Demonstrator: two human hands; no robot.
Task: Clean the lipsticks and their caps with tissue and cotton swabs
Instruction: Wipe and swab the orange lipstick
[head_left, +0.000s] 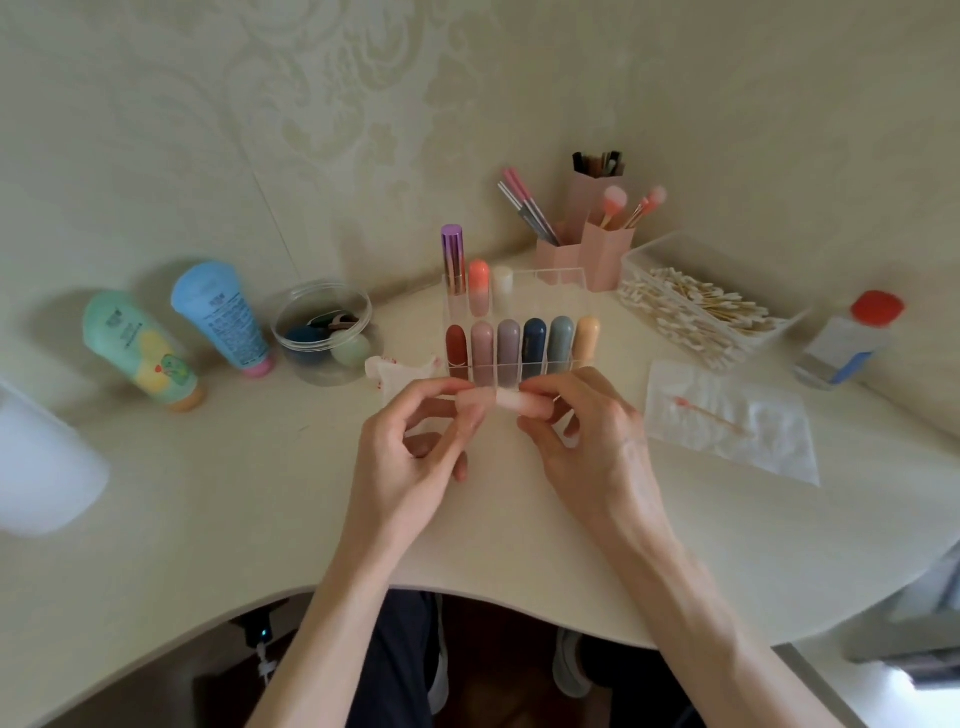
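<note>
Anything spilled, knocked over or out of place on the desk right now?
Nothing spilled. Only work debris: a crumpled, red-stained tissue left of the lipstick organizer, and a pink-tipped cotton swab lying on the flat tissue.

Soft, even daylight, faint shadows (wide-angle bending at edges), slight blur throughout.

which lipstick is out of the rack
The pale pink lipstick, held sideways between left hand and right hand; the other lipsticks stand upright in the clear rack.

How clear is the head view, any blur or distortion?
Head view: soft even light, no glare; wide-angle distortion bends the desk; the pale lipstick between left hand and right hand is blurred; the white object far left is defocused.
</note>
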